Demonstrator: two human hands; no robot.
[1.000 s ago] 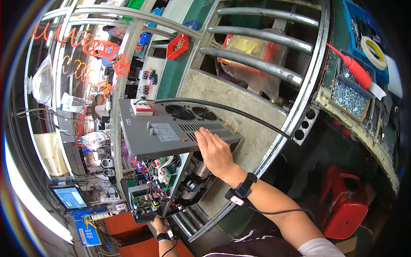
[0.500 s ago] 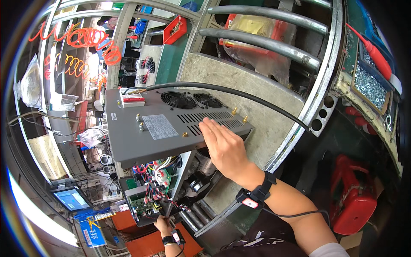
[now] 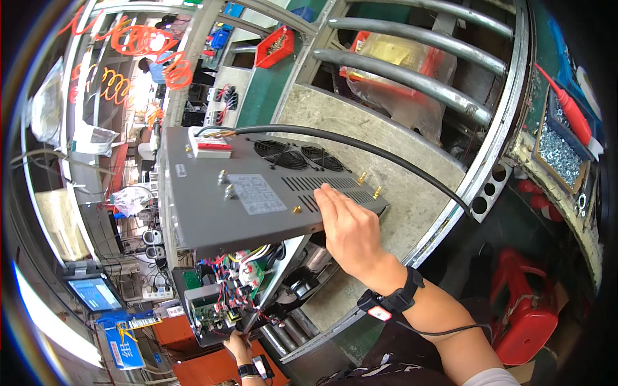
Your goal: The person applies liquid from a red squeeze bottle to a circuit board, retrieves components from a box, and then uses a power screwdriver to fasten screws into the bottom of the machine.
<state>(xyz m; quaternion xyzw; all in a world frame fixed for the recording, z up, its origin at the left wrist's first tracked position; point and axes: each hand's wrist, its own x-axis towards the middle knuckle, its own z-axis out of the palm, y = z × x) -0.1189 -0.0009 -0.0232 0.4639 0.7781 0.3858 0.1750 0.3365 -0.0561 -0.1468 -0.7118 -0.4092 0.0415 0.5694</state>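
Observation:
A large grey metal panel point(image 3: 212, 212) with fan grilles point(image 3: 280, 154), vent slots, brass studs and a pale label point(image 3: 257, 193) tilts over an electronic unit. My right hand point(image 3: 351, 228) lies on the panel beside the slots, fingers straight and close together, thumb hidden. Below the panel, circuit boards point(image 3: 209, 302) and bundles of coloured wires point(image 3: 248, 270) show in the unit. At the unit's lower end, my left hand point(image 3: 239, 348) is curled at the dark chassis edge, its fingers partly hidden. A thick black cable point(image 3: 380, 154) runs from the white and red block point(image 3: 211, 143) across the panel.
Steel rollers point(image 3: 418, 80) and a bagged red bin point(image 3: 393, 58) lie beyond the bench plate point(image 3: 412, 193). A tray of small metal fasteners point(image 3: 560, 151) and a red-handled tool point(image 3: 570, 112) are at right. A red case point(image 3: 524, 315) stands lower right; a screen point(image 3: 95, 293) at left.
The whole view has shifted and turned slightly, with the panel appearing farther right. Both hands keep about the same places on the unit.

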